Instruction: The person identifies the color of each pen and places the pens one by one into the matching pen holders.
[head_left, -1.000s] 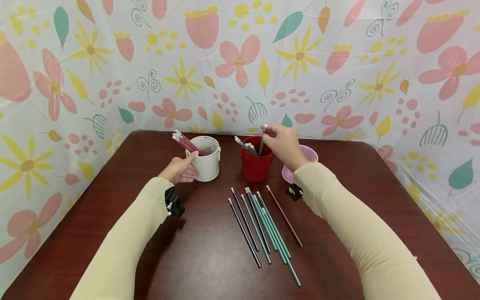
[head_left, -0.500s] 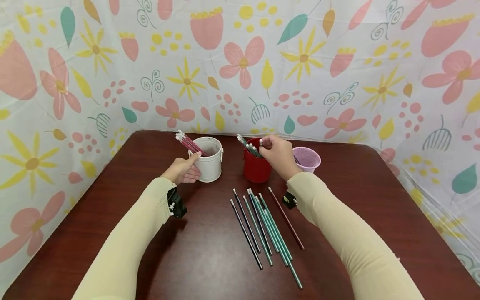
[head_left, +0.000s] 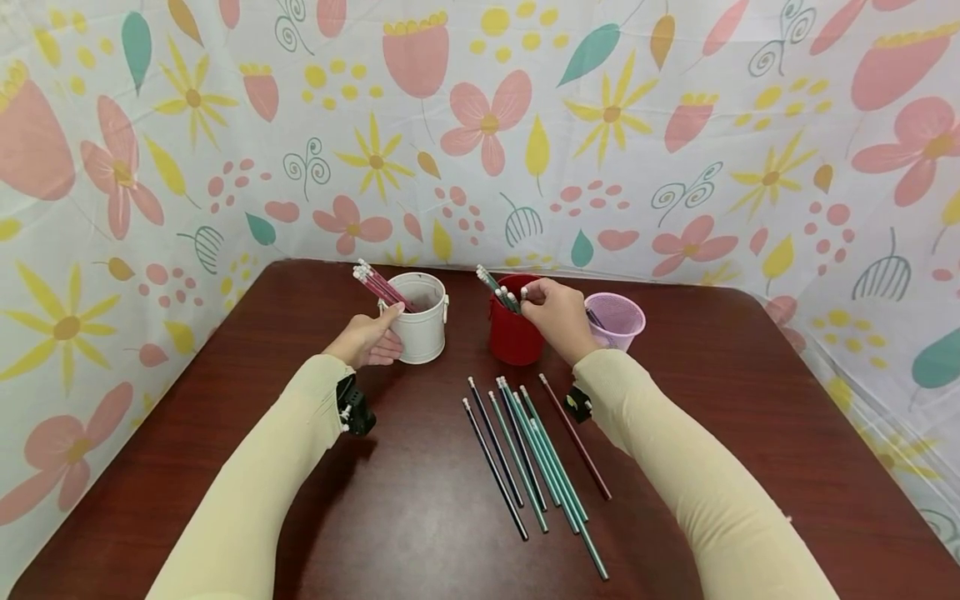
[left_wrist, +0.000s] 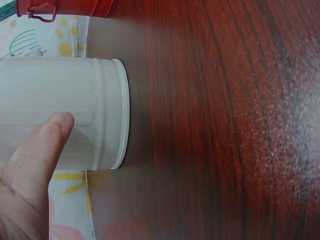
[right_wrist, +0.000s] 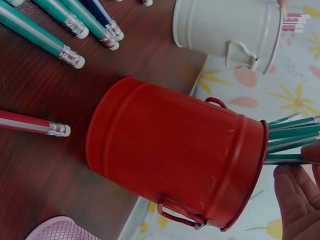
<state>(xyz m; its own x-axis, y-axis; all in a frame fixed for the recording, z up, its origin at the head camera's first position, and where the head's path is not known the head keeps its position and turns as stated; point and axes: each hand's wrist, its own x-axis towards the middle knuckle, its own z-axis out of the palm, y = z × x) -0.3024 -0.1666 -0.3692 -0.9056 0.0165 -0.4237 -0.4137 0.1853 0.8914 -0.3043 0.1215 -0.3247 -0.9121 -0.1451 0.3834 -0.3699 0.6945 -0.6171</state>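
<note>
My left hand (head_left: 365, 340) holds the side of a white metal bucket (head_left: 422, 337), its thumb at the rim; in the left wrist view fingers (left_wrist: 57, 125) lie along the wall. Several pink pencils (head_left: 381, 286) lean in that bucket, erasers up. Over the red metal bucket (head_left: 514, 342), my right hand (head_left: 558, 315) pinches a green pencil (right_wrist: 282, 159) near its eraser end. Most of this pencil is down inside the bucket, hidden by the wall. Other green pencils (right_wrist: 295, 131) lean beside it, against the left of the rim.
A pink mesh basket (head_left: 626, 317) with dark pencils stands right of the red bucket, partly behind my right hand. Teal pencils (head_left: 555, 467), dark blue pencils (head_left: 495, 467) and one red pencil (head_left: 576, 437) lie on the brown table (head_left: 390, 500). A flowered cloth (head_left: 480, 150) hangs behind.
My right hand has come down, lowering the green pencil into the red bucket, then stays almost still. My left hand keeps its hold on the white bucket. The view has shifted slightly.
</note>
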